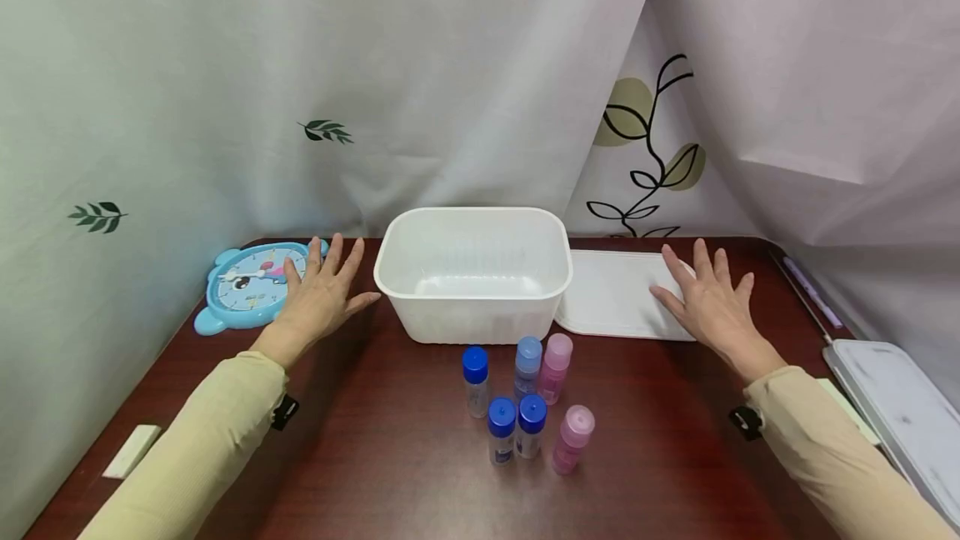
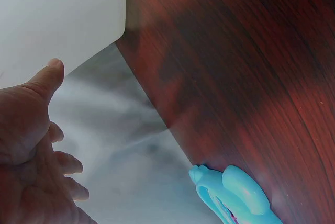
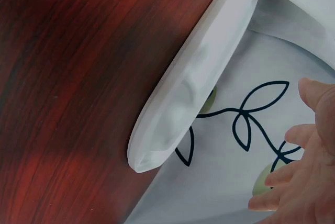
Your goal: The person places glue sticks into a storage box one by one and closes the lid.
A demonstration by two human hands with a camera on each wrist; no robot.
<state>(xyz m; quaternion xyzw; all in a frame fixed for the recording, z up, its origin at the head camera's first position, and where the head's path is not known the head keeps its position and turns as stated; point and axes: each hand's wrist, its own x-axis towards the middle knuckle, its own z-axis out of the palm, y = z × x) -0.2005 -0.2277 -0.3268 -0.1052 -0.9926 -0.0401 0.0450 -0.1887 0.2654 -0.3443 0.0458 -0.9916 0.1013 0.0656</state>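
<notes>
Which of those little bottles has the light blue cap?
The back-row bottle standing between a dark-blue-capped bottle and a pink bottle. Only its cap is light blue; three are dark blue, two pink.

The beige-sleeved left arm [image 1: 198, 440] extends forward from the lower left; the beige-sleeved right arm [image 1: 832, 448] extends forward from the lower right. The bare left hand [image 1: 318, 297] and the bare right hand [image 1: 714, 307] are set well apart, backs facing upward, fingers [image 1: 334, 256] extended and spread, each thumb [image 1: 363, 302] directed inward and apart.
</notes>
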